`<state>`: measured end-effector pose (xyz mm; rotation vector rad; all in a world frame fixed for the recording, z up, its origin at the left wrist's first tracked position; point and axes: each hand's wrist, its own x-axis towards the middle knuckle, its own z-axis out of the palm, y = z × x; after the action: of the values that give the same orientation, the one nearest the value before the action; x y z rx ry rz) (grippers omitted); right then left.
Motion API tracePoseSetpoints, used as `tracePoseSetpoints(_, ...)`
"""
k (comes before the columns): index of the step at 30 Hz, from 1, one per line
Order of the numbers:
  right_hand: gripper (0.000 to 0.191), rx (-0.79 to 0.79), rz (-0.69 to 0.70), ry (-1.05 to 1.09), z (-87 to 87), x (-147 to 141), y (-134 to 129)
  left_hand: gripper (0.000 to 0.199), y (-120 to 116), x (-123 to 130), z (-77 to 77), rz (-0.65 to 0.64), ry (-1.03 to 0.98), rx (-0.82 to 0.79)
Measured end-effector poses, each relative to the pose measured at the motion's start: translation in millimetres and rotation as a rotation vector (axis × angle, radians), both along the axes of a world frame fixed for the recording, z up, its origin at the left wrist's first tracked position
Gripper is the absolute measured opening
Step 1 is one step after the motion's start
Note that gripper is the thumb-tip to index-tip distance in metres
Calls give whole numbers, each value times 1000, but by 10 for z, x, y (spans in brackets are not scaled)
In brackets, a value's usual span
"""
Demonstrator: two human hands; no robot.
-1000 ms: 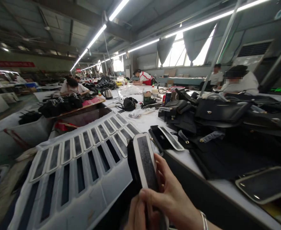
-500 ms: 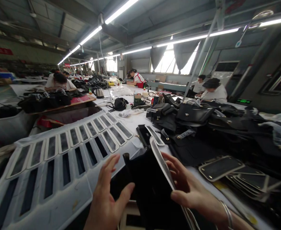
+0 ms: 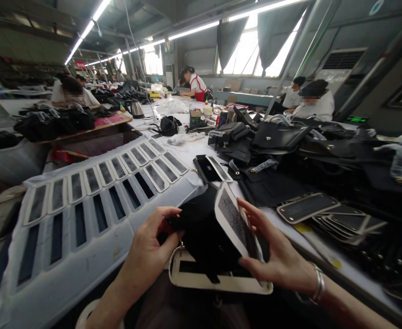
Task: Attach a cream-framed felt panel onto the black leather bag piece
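A black bag part (image 3: 201,219) stands between my hands, with a cream-edged frame (image 3: 221,284) at its near lower side. My left hand (image 3: 152,242) is closed, thumb and fingers pinching the black part's left edge. My right hand (image 3: 272,249) grips a cream-bordered panel (image 3: 233,219) with a dark grey middle, held tilted against the black part's right side. Thumb in front and fingers behind, it clasps the panel's outer edge. Just beyond lies a small black case (image 3: 206,169) with another cream-bordered strip (image 3: 219,168) on it.
Rows of cream-bordered panels (image 3: 75,187) lie on a white-covered table (image 3: 94,269) to the left. At right are stacked panels (image 3: 307,208) and a heap of black bags (image 3: 279,137). A kettle (image 3: 136,108) and several co-workers (image 3: 196,86) are farther back.
My left hand has gone from spread fingers to a pinch on the black part. The black part and panel have tipped, showing more of the panel's face and the cream-edged frame.
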<state>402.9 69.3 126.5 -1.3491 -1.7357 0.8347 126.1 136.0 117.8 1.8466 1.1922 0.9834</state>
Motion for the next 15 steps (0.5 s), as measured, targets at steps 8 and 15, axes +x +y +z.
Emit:
tracePoseSetpoints(8,93,131,27,-98,-36,-42,86,27,-17,-90,3,20,112,100)
tracePoseSetpoints(15,94,124,19,-143,-111,-72,44,25,-147,-136,-225,55,102,42)
